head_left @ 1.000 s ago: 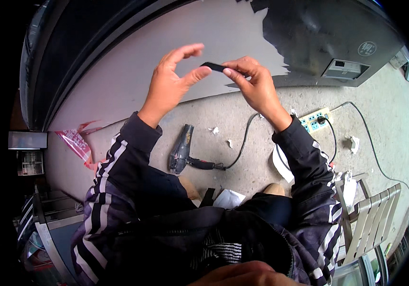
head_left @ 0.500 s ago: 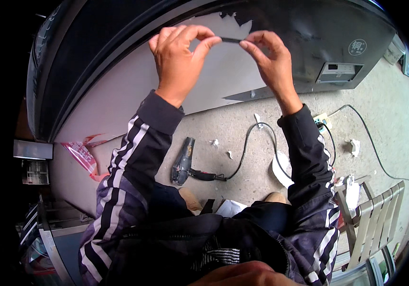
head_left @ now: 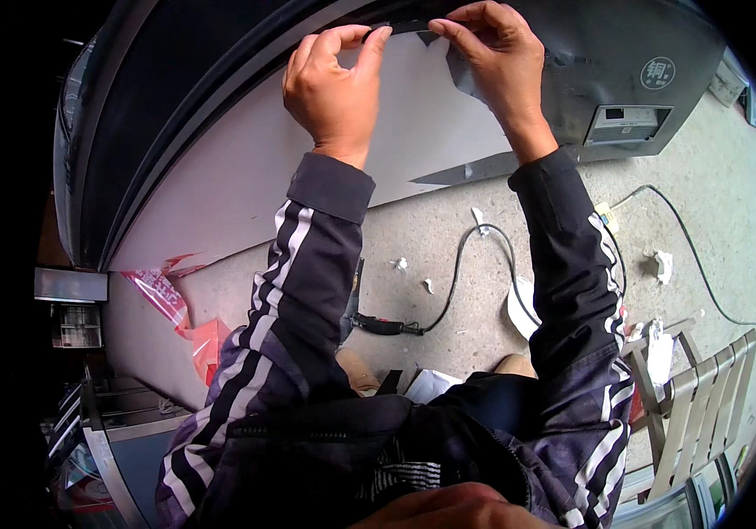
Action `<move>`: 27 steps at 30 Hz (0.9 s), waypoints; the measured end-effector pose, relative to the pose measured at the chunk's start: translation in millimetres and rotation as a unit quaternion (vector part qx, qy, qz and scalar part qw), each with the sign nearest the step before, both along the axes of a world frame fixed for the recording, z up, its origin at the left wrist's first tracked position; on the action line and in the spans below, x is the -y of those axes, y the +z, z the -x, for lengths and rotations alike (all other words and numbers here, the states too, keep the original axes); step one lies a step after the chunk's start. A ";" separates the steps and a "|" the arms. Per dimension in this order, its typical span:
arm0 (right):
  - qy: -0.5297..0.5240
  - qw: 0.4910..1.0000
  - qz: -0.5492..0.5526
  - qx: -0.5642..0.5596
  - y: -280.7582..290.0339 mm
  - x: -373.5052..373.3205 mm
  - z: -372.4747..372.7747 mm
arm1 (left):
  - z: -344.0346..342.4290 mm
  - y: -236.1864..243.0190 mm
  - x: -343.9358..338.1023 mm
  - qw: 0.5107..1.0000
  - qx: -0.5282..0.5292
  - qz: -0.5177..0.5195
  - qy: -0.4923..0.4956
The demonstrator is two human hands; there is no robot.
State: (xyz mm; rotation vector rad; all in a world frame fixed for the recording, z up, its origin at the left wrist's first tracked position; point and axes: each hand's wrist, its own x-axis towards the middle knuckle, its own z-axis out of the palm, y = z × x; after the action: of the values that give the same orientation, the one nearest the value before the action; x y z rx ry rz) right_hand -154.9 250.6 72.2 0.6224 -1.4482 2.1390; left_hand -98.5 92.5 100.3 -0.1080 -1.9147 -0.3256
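Both my hands reach to the upper edge of a big dark cabinet, over its bare white side panel (head_left: 307, 159). Between my left hand (head_left: 334, 93) and my right hand (head_left: 506, 70) stretches a thin dark strip (head_left: 409, 27); whether it is a blade or a strip of film I cannot tell. Left thumb and forefinger pinch one end, right thumb and forefinger the other. The strip lies close to the edge where the dark film covering (head_left: 572, 88) meets the white. A torn edge of that film shows beside my right hand.
A hair dryer (head_left: 382, 325), partly hidden by my left sleeve, lies on the concrete floor (head_left: 395, 229) with its cord looping right. Red printed plastic film (head_left: 162, 295) hangs at the left. White scraps (head_left: 662, 266) and a slatted wooden chair (head_left: 704, 406) are at the right.
Both hands have moved farther away, carrying the dark strip up to the panel's top edge. My left forearm now covers much of the hair dryer.
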 end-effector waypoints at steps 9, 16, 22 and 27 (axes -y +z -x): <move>-0.168 0.982 -0.035 -0.079 6.5 8.3 0.9 | 15.2 -4.4 -6.3 0.997 -0.080 -0.006 0.009; -0.195 0.974 -0.043 -0.103 12.9 10.3 -1.1 | 18.7 -4.9 -6.9 0.993 -0.114 0.003 0.008; -0.185 0.975 -0.060 -0.111 9.1 9.7 1.4 | 18.8 -8.8 -4.3 0.992 -0.124 0.013 0.006; -0.220 0.960 -0.086 -0.149 8.4 12.0 -1.8 | 9.4 -9.7 -5.6 0.996 -0.082 -0.021 0.005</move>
State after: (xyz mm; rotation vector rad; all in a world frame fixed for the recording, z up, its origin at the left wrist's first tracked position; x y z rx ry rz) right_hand -153.1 238.6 80.6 0.5869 -1.4504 1.5209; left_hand -107.9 98.1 90.6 -0.0932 -1.7448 -0.3396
